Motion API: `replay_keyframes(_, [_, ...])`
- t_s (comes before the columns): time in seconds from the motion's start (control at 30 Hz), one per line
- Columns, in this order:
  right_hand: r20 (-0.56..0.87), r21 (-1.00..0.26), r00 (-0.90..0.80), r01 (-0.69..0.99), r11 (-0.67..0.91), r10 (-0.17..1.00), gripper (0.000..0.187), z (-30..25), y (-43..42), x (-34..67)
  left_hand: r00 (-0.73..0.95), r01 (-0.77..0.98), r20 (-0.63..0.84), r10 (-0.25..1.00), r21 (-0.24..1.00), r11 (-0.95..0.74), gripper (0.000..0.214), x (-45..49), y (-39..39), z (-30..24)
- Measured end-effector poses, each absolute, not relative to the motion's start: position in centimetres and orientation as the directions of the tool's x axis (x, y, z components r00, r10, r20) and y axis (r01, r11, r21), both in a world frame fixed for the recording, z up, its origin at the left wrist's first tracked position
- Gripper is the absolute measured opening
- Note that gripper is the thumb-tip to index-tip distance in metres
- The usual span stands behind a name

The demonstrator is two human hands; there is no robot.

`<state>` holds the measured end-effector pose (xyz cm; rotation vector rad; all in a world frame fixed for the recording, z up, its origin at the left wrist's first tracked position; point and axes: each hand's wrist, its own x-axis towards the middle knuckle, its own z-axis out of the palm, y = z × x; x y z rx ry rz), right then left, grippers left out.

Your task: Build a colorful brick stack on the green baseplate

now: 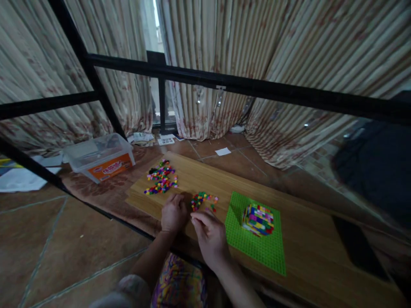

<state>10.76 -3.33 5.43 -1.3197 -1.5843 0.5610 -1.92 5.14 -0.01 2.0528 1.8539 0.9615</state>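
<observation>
My left hand rests on the wooden table with its fingers curled under, just left of a small heap of coloured bricks. My right hand is beside it, fingers bent and pinched together near that heap; whether they hold a brick is hidden. A larger heap of coloured bricks lies farther back on the left. To the right lies a green baseplate with a many-coloured block of stacked bricks standing on it.
A clear plastic tub with an orange label sits on the floor behind the table's left end. Black metal bars cross in front of striped curtains. A dark shape fills the right edge. Papers lie on the tiled floor.
</observation>
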Motion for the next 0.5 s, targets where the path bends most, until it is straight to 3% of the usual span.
replay_keyframes(0.13, [0.265, -0.873, 0.236, 0.471, 0.129, 0.935, 0.021, 3.6, -9.3, 16.9, 0.002, 0.825, 0.353, 0.936, 0.528, -0.201, 0.018, -1.9, 5.5, -0.4])
replay_keyframes(0.3, [0.206, -0.867, 0.559, 0.485, -0.116, 0.804, 0.024, 2.9, -12.6, 24.6, -0.005, 0.848, 0.374, 0.928, 0.493, -0.194, 0.018, -2.1, 5.8, -0.5])
replay_keyframes(0.37, [0.237, -0.861, 0.596, 0.495, -0.119, 0.767, 0.025, 3.0, -12.6, 26.2, 0.005, 0.853, 0.382, 0.924, 0.48, -0.203, 0.018, -2.1, 5.9, -0.5])
replay_keyframes(0.5, [0.408, -0.799, 0.503, 0.601, 0.031, 0.762, 0.023, 3.4, -11.3, 27.0, 0.011, 0.872, 0.388, 0.922, 0.447, -0.198, 0.019, -2.1, 6.0, -0.5])
